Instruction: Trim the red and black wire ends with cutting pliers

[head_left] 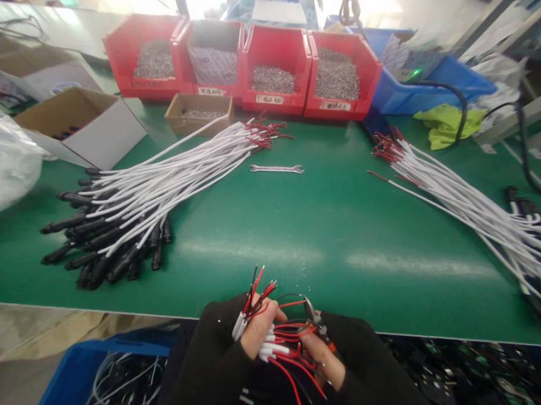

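My left hand is closed round a bunch of white cables whose stripped ends fan out as red and black wires. Some of these ends stick up past the thumb, others point right. In my right hand is a pair of wire cutters with orange on the handles. The cutters' jaws are at the tip of one red wire. Tiny pale bits lie on the green table just beyond the hands. The lower part of the held bunch is hidden against my dark clothing.
White cables with black connectors lie heaped at left, another bundle at right. An open-ended wrench lies between them. Red bins of small metal parts line the back. Cardboard boxes stand left; a blue tub is below the edge.
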{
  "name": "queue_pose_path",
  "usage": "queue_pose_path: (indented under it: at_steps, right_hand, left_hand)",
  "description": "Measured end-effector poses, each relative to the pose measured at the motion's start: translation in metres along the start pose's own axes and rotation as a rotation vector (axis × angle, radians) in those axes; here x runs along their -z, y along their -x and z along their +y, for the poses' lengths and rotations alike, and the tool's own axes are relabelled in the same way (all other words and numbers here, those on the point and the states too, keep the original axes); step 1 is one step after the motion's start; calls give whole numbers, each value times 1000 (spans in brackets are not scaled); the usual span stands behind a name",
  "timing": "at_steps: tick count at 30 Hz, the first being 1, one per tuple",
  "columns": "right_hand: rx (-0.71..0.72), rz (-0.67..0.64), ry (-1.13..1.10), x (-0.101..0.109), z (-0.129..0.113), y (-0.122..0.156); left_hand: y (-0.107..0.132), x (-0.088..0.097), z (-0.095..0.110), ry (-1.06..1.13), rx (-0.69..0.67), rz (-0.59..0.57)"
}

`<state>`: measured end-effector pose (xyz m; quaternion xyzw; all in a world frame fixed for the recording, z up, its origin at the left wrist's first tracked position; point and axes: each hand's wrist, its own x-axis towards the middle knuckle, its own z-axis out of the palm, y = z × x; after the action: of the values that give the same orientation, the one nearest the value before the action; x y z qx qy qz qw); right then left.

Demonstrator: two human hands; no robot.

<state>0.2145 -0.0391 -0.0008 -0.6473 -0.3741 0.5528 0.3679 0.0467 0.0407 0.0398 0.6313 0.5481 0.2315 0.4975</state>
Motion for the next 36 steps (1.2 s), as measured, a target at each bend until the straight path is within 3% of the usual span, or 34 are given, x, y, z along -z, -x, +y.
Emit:
queue_pose_path:
  at_steps: [9, 14, 18, 22, 28, 36]
  right_hand:
    - [-66, -2, -68, -8, 1, 0]
    - [-71, 100, -2, -6, 6, 3]
    - [-34, 85, 33, -10, 16, 8]
    - [-25, 182, -12, -14, 23, 13]
    - [-120, 148, -72, -15, 29, 11]
    - [-70, 116, -90, -11, 41, 5]
  left_hand:
    - [0, 1, -1, 7, 27, -21]
    - [-2, 0, 1, 48, 11, 1]
    - [-2, 1, 0, 79, -6, 6]
    - [-1, 1, -3, 91, -3, -5]
    - [1, -1, -4, 129, -11, -17]
    - [1, -1, -2, 133, -26, -14]
